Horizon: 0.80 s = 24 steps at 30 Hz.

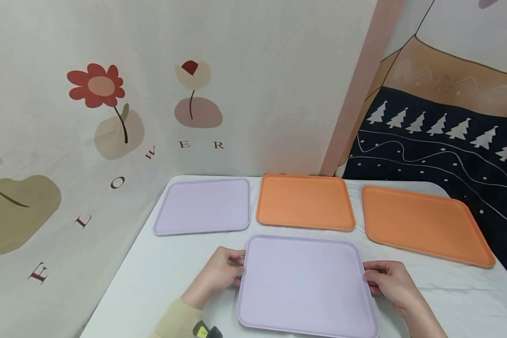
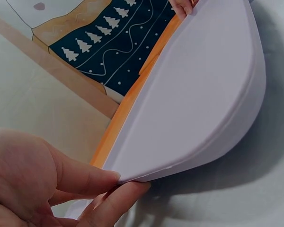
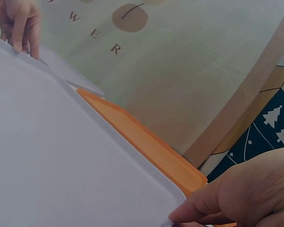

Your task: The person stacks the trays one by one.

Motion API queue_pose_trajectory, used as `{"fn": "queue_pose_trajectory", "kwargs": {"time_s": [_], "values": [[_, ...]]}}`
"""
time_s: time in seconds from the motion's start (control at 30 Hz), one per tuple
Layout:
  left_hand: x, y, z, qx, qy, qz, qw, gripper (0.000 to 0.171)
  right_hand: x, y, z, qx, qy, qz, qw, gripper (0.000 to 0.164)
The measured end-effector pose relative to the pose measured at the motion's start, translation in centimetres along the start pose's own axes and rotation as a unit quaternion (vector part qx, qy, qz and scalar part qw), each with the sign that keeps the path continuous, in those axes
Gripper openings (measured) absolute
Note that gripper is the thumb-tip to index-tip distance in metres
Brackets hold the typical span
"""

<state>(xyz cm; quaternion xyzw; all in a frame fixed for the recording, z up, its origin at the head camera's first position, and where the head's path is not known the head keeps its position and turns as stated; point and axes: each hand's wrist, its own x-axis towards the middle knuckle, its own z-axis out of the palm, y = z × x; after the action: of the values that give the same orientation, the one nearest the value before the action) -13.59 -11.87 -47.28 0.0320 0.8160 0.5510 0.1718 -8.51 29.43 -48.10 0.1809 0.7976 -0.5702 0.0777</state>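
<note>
A lavender rectangular tray (image 1: 304, 286) is held between both hands at the front of the white table. My left hand (image 1: 225, 270) pinches its left rim; in the left wrist view the thumb of the left hand (image 2: 61, 182) lies on top and fingers are beneath. On the opposite side my right hand (image 1: 386, 281) pinches the right rim, and the right wrist view shows the right hand (image 3: 246, 194) at a corner of the tray (image 3: 71, 156). Shadow shows under the tray's raised edge in the left wrist view. Nothing lies on the tray.
Behind it stand a second lavender tray (image 1: 204, 206), an orange tray (image 1: 306, 202) and another orange tray (image 1: 426, 225), turned at an angle on the right. All rest on the white table (image 1: 152, 281). A printed curtain (image 1: 270, 84) hangs behind the table.
</note>
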Motion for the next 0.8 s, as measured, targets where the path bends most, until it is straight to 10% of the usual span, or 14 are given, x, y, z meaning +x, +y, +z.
{"fn": "queue_pose_trajectory", "kwargs": {"time_s": [0.8], "values": [[0.04,-0.22,0.37,0.009,0.003,0.001,0.9999,0.052,-0.29,-0.14,0.40,-0.031,0.006,-0.010,0.999,0.034]]}}
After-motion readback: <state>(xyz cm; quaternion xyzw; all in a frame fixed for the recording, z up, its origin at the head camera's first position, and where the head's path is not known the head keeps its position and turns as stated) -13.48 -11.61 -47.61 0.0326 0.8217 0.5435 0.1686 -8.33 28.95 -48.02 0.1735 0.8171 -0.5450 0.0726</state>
